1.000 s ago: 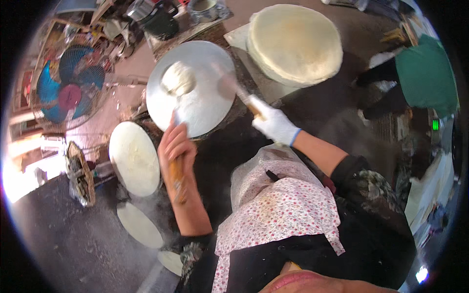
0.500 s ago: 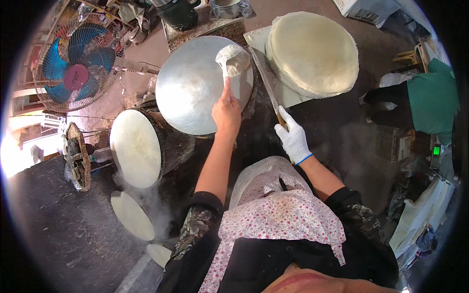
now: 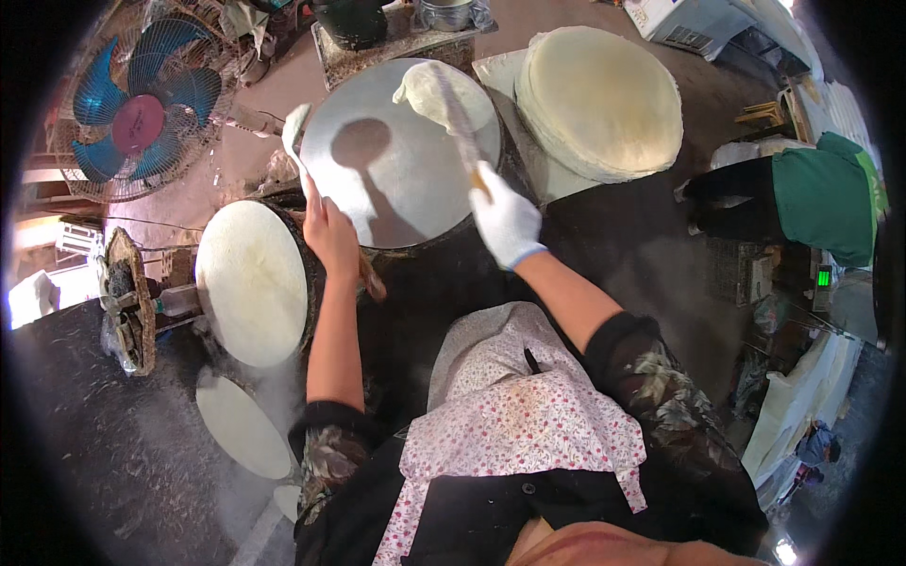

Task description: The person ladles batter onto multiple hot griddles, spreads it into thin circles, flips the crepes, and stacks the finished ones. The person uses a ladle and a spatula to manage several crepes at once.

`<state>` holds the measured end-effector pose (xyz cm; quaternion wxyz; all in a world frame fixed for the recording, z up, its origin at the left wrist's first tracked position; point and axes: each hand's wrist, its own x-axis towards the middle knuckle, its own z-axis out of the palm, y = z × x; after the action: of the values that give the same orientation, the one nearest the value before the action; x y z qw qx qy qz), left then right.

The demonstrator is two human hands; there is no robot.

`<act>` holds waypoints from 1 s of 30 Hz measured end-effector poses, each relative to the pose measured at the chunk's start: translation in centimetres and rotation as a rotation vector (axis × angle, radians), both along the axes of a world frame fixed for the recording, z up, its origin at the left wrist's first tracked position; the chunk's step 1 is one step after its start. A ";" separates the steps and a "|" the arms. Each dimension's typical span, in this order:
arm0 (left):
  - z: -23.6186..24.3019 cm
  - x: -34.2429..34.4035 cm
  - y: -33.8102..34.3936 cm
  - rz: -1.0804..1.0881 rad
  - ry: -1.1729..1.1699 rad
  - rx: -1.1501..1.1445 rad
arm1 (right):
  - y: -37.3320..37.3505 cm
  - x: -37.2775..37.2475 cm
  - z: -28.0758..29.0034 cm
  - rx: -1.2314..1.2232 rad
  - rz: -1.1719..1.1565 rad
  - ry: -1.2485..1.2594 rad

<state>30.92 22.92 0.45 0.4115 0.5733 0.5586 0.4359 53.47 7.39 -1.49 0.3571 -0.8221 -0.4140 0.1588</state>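
Observation:
My bare left hand [image 3: 330,238] grips a ladle [image 3: 296,134] by its handle. The ladle's batter-coated bowl is at the left rim of a round metal griddle [image 3: 330,156], and its shadow falls across the plate. My right hand [image 3: 507,223], in a white glove, is closed around the wooden handle of a long flat spatula [image 3: 460,123]. That blade, slightly blurred, reaches over a pale patch of batter [image 3: 425,92] at the far side of the griddle. To the right lies a tall stack of round flatbreads [image 3: 604,104] on a pale board [image 3: 557,184].
A second griddle with a pale round sheet [image 3: 253,283] stands at the left, with another round sheet [image 3: 243,426] nearer me amid steam. A caged fan [image 3: 139,123] is at the far left. Pots [image 3: 444,14] sit beyond the griddle. At the right, a person in green [image 3: 821,203] bends over.
My left hand has swung the ladle from the griddle's middle to its left rim. My right hand has brought the spatula from beside the stack over the griddle, where batter now lies.

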 end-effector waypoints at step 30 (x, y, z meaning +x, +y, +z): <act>8.3 -18.3 -21.2 -0.176 -0.190 -0.154 | 3.9 -10.1 2.1 0.043 0.324 -0.216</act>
<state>12.64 1.70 8.73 0.5418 0.5429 0.4967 0.4062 43.39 11.30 0.57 0.2978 -0.7491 -0.5802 0.1162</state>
